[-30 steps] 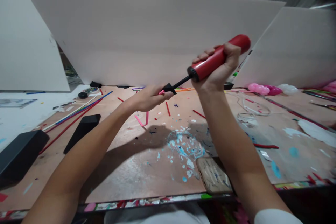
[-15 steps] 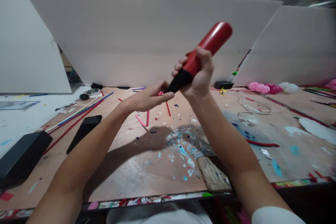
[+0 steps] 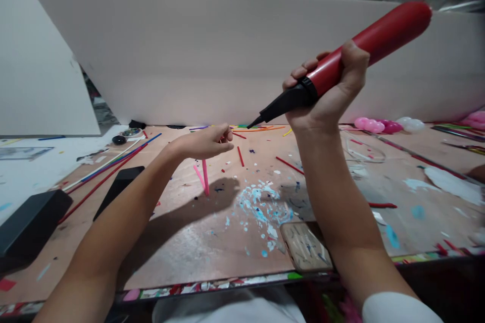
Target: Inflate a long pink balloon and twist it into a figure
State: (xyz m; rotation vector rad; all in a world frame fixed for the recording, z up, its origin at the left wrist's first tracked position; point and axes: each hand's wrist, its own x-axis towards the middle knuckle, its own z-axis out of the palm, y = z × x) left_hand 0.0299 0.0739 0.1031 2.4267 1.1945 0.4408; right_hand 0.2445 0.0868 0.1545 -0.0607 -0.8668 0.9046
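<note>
A red hand balloon pump [image 3: 341,68] with a black tapered nozzle is gripped in my right hand [image 3: 326,86], fingers wrapped round its lower barrel. The pump tilts, its rounded red end up at the right and its nozzle tip pointing down to the left. That tip is apart from my left hand [image 3: 208,142], which is closed to the left of it. Below my left hand a thin, uninflated pink modelling balloon [image 3: 205,176] hangs down in a folded V. The part of the balloon inside my fingers is hidden.
Black blocks [image 3: 36,224] and long thin balloons [image 3: 113,161] lie at the left. A phone in a worn case [image 3: 306,246] rests near the front edge. White panels [image 3: 212,55] stand behind the table; inflated pink balloons [image 3: 369,124] sit at the back right.
My right hand has moved the pump up and to the right, drawing its nozzle away from my left hand. The left hand's fingers have curled closed, and the pink balloon hangs more upright.
</note>
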